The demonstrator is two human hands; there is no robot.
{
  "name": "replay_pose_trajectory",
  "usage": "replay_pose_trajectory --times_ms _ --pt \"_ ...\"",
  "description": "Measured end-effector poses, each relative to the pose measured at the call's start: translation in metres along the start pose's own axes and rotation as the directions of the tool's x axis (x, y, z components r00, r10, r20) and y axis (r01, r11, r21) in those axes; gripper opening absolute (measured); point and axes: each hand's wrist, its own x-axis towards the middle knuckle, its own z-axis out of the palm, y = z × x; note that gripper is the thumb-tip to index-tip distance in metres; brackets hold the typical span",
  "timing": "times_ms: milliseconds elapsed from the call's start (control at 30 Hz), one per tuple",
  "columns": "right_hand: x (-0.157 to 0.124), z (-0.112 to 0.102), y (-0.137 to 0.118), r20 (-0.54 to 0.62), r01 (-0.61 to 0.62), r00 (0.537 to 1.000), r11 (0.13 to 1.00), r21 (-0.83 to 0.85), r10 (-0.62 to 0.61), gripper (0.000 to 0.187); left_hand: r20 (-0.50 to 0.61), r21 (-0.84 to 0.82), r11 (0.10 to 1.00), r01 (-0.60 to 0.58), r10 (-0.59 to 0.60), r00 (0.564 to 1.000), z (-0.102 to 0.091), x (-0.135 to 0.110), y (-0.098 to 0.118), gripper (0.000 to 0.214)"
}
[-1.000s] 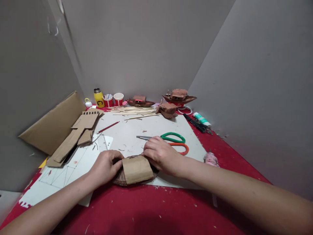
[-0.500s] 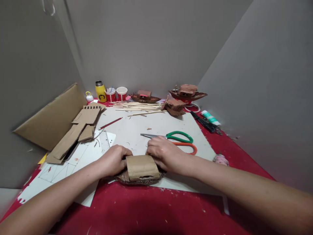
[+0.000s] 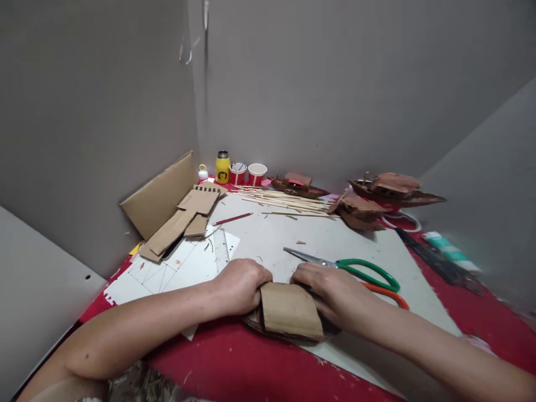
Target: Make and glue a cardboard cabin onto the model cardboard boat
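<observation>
A small cardboard boat (image 3: 254, 322) lies at the near edge of the white board, with a curved tan cardboard roof (image 3: 291, 311) over its middle. My left hand (image 3: 242, 286) is closed on the boat's left side, thumb and fingers at the roof's edge. On the other side my right hand (image 3: 330, 291) grips the boat, its fingers curled over the far right edge of the roof. Parts of both hands' fingertips are hidden behind the roof. Just beyond my right hand lie scissors (image 3: 368, 270) with one green and one orange handle.
Cut cardboard pieces (image 3: 178, 226) and a drawn paper sheet (image 3: 163, 271) lie left. Thin wooden sticks (image 3: 285, 200), a red pencil (image 3: 232, 219), cups (image 3: 257, 174) and a yellow bottle (image 3: 223, 167) are farther back. Brown model boats (image 3: 396, 190) and a tube (image 3: 450, 251) stand right.
The view has swung left, so everything sits farther right in the picture. Both hands stay on the boat, which now appears slightly turned, its roof's near edge lower.
</observation>
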Motion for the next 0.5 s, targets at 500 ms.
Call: replay_pose_trajectory --times_ms 500 --pt "0.017 -0.001 0.024 0.11 -0.142 0.986 0.979 0.148 0.126 0.024 -0.411 0.005 0.89 0.456 -0.414 0.813 -0.091 -0.052 -0.063 0.057"
